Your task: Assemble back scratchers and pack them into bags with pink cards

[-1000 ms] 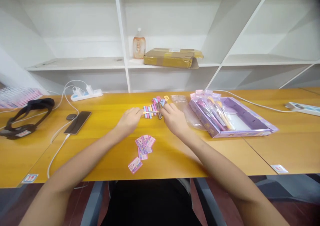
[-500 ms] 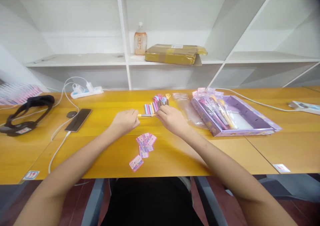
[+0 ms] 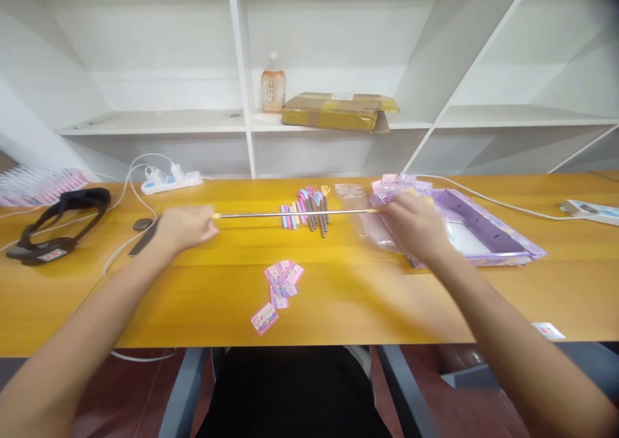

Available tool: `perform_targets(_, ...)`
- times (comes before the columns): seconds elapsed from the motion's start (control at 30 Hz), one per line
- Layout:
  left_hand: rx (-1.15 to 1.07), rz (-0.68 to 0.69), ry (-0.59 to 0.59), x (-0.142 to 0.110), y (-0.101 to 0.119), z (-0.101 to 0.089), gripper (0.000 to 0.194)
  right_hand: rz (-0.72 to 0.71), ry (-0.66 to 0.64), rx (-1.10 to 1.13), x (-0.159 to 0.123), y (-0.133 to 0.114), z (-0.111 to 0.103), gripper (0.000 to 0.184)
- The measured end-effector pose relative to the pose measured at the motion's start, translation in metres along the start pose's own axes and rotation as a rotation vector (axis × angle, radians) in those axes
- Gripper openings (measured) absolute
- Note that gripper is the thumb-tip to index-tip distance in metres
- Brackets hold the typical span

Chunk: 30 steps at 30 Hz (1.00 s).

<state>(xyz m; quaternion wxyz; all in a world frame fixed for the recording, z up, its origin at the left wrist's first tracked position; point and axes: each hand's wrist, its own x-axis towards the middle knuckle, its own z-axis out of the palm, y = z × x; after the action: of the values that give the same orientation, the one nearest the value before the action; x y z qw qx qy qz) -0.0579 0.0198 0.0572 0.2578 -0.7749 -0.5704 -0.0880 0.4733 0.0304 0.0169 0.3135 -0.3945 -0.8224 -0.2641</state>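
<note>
A telescopic back scratcher (image 3: 256, 215) is stretched out level above the table, its thin metal rod spanning the gap between my hands. My left hand (image 3: 187, 228) is closed around its yellow end on the left. The other yellow end is in my closed right hand (image 3: 416, 226), which is blurred and hides the scratcher's head. Behind the rod lie several back scratchers (image 3: 323, 222) with small pink, blue and yellow claw heads. Next to them is a row of short coloured handles (image 3: 292, 222). Nearer to me are several pink printed cards (image 3: 265, 318), partly overlapping.
A purple open box (image 3: 493, 219) with wrapped scratchers stands at the right, by clear plastic bags (image 3: 355, 196). On the left are a black headset strap (image 3: 62, 225), a power strip (image 3: 171, 181), cables and a partly hidden phone (image 3: 144, 239). A bottle (image 3: 273, 89) and taped carton (image 3: 333, 112) sit on the shelf.
My hands have moved far apart, left hand leftward and right hand rightward, and the scratcher's rod has been drawn out to a long length. The scratchers behind are now uncovered.
</note>
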Motion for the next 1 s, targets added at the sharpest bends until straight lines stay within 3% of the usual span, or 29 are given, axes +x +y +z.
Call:
perform_targets(0.1, 0.106, -0.084, 0.007, -0.019, -0.042, -0.009, 0.016, 0.163, 0.106, -0.117, -0.043, 0.061, -0.024, 0.026)
perform_targets(0.2, 0.122, -0.076, -0.04, -0.027, -0.05, -0.01, 0.015, 0.252, 0.049, -0.125, -0.068, 0.082, -0.032, 0.026)
perform_targets(0.43, 0.125, -0.059, -0.093, -0.021, -0.036, -0.005, 0.014, 0.265, 0.034, -0.092, -0.077, 0.069, -0.031, 0.018)
perform_targets(0.67, 0.109, -0.084, -0.121, -0.027, -0.033, -0.003, 0.014, 0.291, -0.067, -0.021, -0.08, 0.059, -0.029, 0.015)
perform_targets(0.9, 0.091, -0.035, -0.297, -0.027, -0.034, 0.016, 0.029, 0.335, -0.11, -0.206, -0.078, 0.062, -0.01, 0.022)
perform_targets(1.0, 0.072, -0.055, -0.381, -0.02, -0.012, 0.021, 0.039, 0.282, -0.132, -0.174, -0.061, 0.053, 0.002, 0.025)
